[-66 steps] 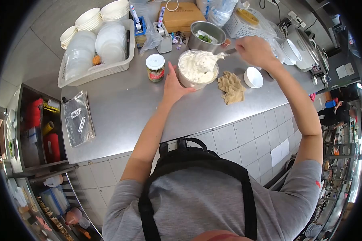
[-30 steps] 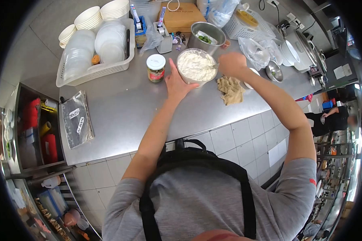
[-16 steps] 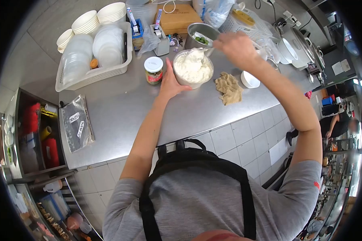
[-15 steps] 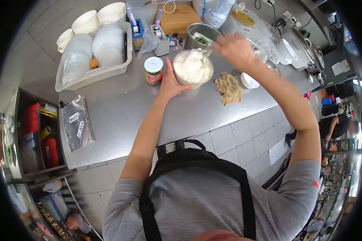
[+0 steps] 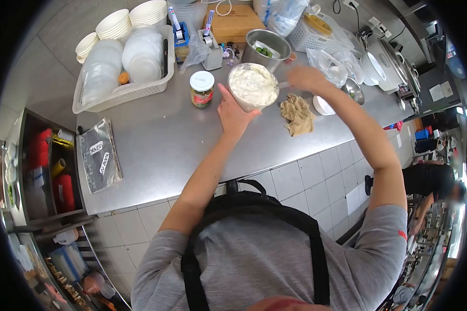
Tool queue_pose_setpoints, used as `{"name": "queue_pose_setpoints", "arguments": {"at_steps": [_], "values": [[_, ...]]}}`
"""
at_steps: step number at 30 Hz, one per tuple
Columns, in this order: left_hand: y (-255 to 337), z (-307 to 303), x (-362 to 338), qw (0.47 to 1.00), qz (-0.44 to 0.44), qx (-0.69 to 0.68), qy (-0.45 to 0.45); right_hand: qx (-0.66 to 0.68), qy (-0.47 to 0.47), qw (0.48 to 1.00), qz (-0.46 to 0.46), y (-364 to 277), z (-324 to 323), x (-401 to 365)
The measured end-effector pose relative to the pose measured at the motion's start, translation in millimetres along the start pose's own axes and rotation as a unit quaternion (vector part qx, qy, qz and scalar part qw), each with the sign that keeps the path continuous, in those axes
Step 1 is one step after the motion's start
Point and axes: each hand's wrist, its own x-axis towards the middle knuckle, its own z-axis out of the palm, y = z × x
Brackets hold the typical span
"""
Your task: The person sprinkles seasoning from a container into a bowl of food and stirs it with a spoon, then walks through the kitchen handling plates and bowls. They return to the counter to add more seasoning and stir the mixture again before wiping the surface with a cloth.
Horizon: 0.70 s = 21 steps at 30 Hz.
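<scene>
A round clear container [image 5: 252,87] full of a thick white mixture stands on the steel table [image 5: 163,150]. My left hand [image 5: 234,115] is wrapped round its lower left side and steadies it, thumb and fingers apart around the wall. On the right, my right hand [image 5: 307,79] is closed on the handle of a utensil [image 5: 284,84], whose far end is hidden in the mixture. Left of the container is a glass jar [image 5: 202,89] with a white lid. A crumpled tan cloth [image 5: 297,115] lies below my right hand, beside a small white bowl [image 5: 324,105].
Behind the container is a metal pot [image 5: 266,47] with green pieces inside. A white basket [image 5: 167,78] of plastic lids stands at the back left, and a plastic-covered sheet [image 5: 99,157] lies at the left. Another person [image 5: 430,179] is at the far right.
The utensil has gone from raised with a white heap to low in the container, and the mixture's top looks flatter. My right hand has moved lower and slightly right. The container is tilted more.
</scene>
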Motion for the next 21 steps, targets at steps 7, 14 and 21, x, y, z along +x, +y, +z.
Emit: {"name": "queue_pose_setpoints", "arguments": {"at_steps": [7,14,21], "values": [[-28,-26,13,0.994,0.041,-0.045,-0.089,-0.12,0.179,0.976,-0.044,-29,-72,-62],[-20,-35,34,0.984,0.04,-0.077,-0.156,-0.319,0.328,0.825,-0.332,-18,-31,-42],[-13,-21,20,0.994,0.057,-0.048,-0.078,-0.033,0.047,0.994,0.093,-45,2,-5]]}}
